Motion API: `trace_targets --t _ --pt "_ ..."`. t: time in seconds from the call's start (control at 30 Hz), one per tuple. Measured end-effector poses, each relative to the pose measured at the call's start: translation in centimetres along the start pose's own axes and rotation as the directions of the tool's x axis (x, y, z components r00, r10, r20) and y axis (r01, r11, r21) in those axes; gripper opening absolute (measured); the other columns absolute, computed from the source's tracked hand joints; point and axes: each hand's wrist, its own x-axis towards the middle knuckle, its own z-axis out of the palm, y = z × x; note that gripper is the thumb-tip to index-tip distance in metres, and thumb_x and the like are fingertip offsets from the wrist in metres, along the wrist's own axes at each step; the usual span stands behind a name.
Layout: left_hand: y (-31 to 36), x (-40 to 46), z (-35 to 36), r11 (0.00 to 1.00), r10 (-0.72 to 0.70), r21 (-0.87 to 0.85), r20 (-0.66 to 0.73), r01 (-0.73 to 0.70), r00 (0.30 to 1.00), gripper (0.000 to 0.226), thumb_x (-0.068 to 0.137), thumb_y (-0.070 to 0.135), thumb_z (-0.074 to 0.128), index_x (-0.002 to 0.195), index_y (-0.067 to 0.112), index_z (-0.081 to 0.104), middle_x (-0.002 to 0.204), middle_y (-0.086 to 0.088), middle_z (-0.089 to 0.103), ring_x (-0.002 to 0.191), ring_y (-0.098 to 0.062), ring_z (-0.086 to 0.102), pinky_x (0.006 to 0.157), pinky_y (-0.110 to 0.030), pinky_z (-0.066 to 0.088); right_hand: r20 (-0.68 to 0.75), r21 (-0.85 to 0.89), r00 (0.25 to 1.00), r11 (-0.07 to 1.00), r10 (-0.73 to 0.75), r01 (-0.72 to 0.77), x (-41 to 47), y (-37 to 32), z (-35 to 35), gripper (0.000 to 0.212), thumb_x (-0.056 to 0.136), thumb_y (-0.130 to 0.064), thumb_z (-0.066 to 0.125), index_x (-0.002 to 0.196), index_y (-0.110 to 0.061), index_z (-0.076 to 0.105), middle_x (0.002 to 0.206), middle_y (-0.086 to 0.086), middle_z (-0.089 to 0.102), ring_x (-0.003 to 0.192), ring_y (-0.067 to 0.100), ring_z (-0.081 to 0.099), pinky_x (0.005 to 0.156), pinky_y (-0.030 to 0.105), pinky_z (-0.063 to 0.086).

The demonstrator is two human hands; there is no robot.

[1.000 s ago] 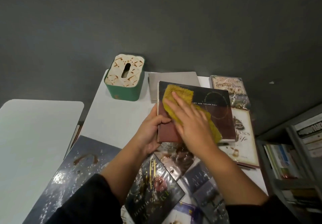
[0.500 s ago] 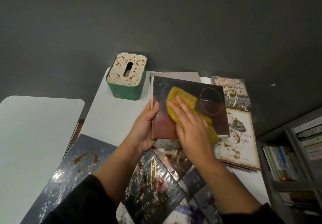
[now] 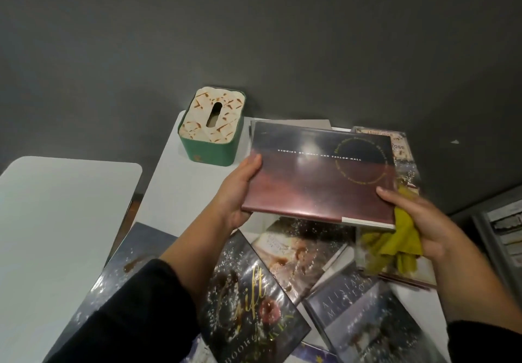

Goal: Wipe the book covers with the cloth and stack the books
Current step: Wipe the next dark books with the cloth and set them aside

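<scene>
A person holds a dark hardcover book (image 3: 319,170) above the middle of the frame, both hands now at its edges. Half a second earlier the right hand was rubbing the yellow cloth across the cover; now the cover is bare and glossy. The left hand (image 3: 240,193) grips the book's left edge, thumb on top. The right hand (image 3: 423,221) pinches the lower right corner with its thumb and holds the yellow cloth (image 3: 395,244) bunched against the palm, below the book.

The white bench (image 3: 175,193) runs from the centre to the bottom of the frame, with a second white surface (image 3: 56,221) at left and a dark grey wall (image 3: 254,37) behind. A green tissue box (image 3: 211,133) stands at the bench's far left corner. More books lie scattered below the hands; a bookshelf (image 3: 502,235) shows at the right edge.

The held cover reads "STORIES BY", the rest blurred. A lower book (image 3: 248,300) shows "Gift"; another (image 3: 367,320) shows "ALISTAIR MACLEOD".
</scene>
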Motion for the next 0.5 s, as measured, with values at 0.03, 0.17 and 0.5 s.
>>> trace_targets --t 0.03,0.17,0.5 --pt "0.2 0.6 0.3 0.998 -0.026 0.049 -0.021 0.027 0.999 0.040 0.097 0.031 0.049 0.130 0.008 0.051 0.091 -0.008 0.069 0.072 -0.018 0.069 0.069 -0.030 0.058 -0.035 0.028 0.999 0.999 -0.031 0.032 0.2 -0.1 0.0 0.083 0.033 -0.030 0.094 0.110 -0.014 0.065 0.091 0.009 0.073 0.073 0.020 0.071 0.056 0.033 0.057" --pt "-0.6 2.7 1.0 0.947 0.017 0.321 -0.095 0.015 0.995 0.038 0.100 0.035 0.043 0.124 0.009 0.053 0.105 -0.007 0.064 0.088 -0.018 0.061 0.077 -0.032 0.051 -0.129 0.031 0.976 0.983 -0.176 0.182 -0.2 -1.1 -0.4 0.048 0.057 -0.026 0.073 0.104 -0.018 0.066 0.084 0.001 0.073 0.069 0.014 0.069 0.055 0.031 0.057" --pt "-4.1 7.7 -0.7 0.723 0.154 0.656 -0.461 0.218 0.874 0.050 0.095 0.019 0.052 0.141 0.009 0.032 0.142 -0.014 0.033 0.113 -0.036 0.053 0.099 -0.046 0.047 -0.425 -0.178 0.813 0.917 -0.398 0.356 0.0 -1.9 -3.4 0.082 0.039 -0.060 0.083 0.107 -0.017 0.065 0.112 0.018 0.065 0.092 0.042 0.060 0.048 0.032 0.055"
